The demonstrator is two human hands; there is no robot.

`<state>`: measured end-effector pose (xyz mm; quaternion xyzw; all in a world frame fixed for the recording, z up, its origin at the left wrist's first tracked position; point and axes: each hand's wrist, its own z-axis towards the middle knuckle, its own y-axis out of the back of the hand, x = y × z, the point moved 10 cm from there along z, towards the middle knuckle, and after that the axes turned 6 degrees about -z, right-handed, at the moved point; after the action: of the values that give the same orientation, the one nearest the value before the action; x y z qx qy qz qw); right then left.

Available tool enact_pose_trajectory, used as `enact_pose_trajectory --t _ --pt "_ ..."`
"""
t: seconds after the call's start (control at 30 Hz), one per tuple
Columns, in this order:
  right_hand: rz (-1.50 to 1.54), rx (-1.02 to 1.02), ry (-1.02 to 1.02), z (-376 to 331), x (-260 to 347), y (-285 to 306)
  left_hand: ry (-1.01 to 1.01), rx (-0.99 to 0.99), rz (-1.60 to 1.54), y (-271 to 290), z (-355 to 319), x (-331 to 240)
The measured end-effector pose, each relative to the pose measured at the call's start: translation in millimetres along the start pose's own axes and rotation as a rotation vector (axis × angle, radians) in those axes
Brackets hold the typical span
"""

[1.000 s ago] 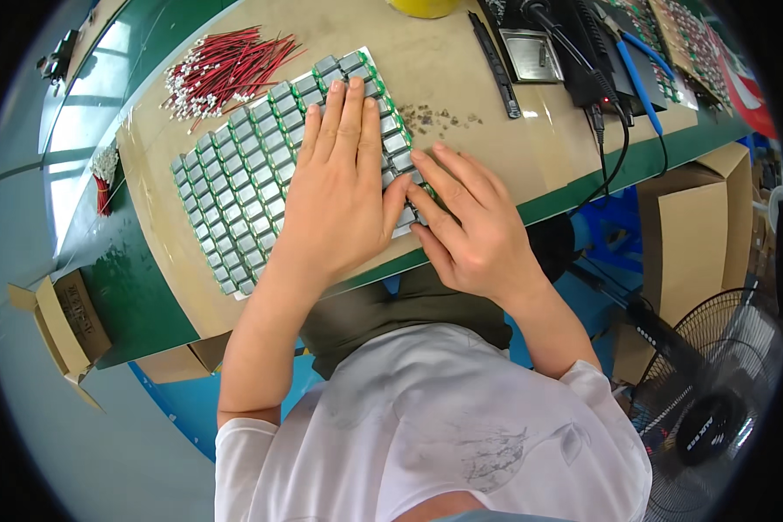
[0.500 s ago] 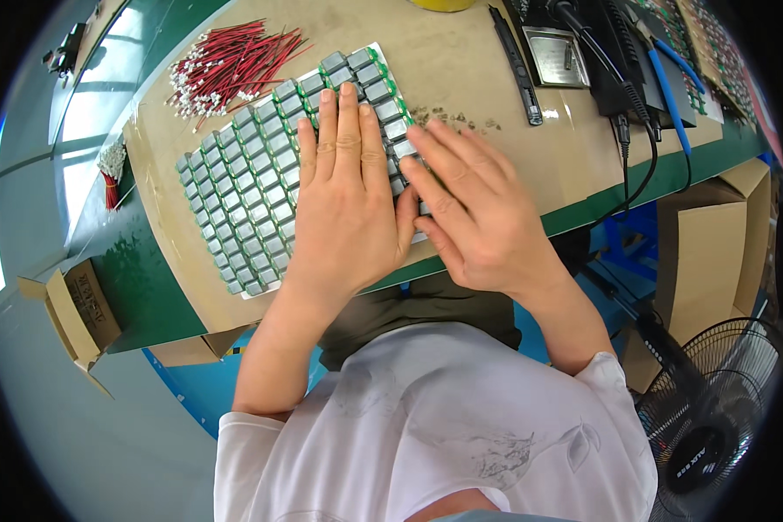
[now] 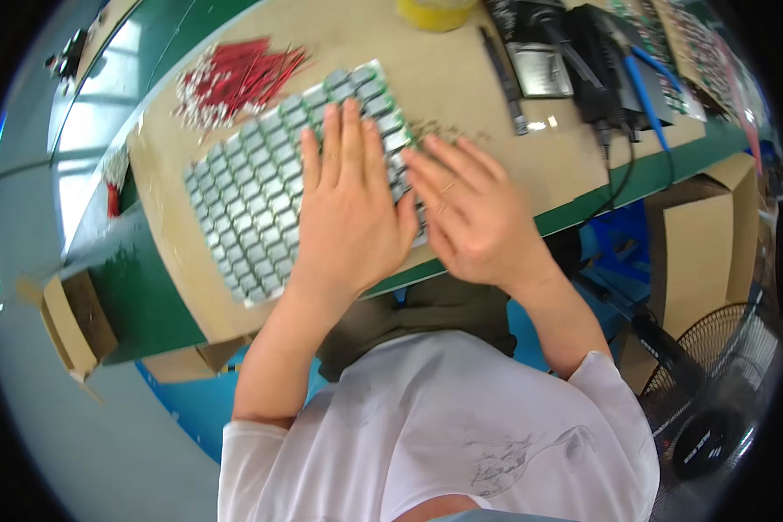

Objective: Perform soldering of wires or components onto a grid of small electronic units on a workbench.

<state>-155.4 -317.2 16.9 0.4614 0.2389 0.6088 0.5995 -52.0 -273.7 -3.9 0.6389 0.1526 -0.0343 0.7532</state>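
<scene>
A slanted grid of small grey square blocks with green circuit-board edges [image 3: 244, 196] lies in rows on a white sheet or tray. My left hand [image 3: 350, 209] rests flat across its right half, fingers stretched out toward the far edge, covering several blocks. My right hand [image 3: 478, 209] is at the grid's right edge, fingers extended and slightly spread, with the fingertips touching or just over the last column. Nothing shows in either hand. The picture is a little smeared by motion.
Red wires with white connectors [image 3: 239, 78] lie in a pile beyond the grid. A black pen-like tool [image 3: 503, 78], a yellow roll [image 3: 435, 12], black corded equipment [image 3: 590, 78] and blue-handled pliers [image 3: 645, 96] are farther right. Cardboard boxes [image 3: 700, 252] and a fan [image 3: 709, 391] stand beside the table.
The whole view has tilted and shifted slightly. Both hands keep nearly the same place over the grid, the left flat and the right at its edge.
</scene>
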Motion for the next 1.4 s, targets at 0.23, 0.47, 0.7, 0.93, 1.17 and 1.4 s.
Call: enact_pose_trajectory --t 0.23,0.47,0.7,0.93,1.17,1.4 --pt "0.060 -0.099 0.013 4.8 3.1 13.0 0.025 0.045 0.026 3.0 6.9 -9.4" --pt "0.075 -0.056 0.001 2.4 1.5 0.5 0.004 0.021 0.024 5.9 3.2 -12.3" --pt "0.022 0.031 0.024 9.4 -2.9 0.1 -0.002 -0.022 -0.016 5.4 1.1 -5.1" --pt "0.053 0.017 0.078 32.1 -8.0 9.2 -0.006 -0.070 -0.049 10.1 -0.3 -5.2" --pt "-0.015 -0.139 0.076 85.4 -38.1 -17.3 -0.004 -0.165 0.043 15.7 29.5 11.7" --pt "-0.013 -0.124 0.096 88.5 -40.3 -35.3 -0.001 -0.149 0.050 6.9 29.3 21.9"
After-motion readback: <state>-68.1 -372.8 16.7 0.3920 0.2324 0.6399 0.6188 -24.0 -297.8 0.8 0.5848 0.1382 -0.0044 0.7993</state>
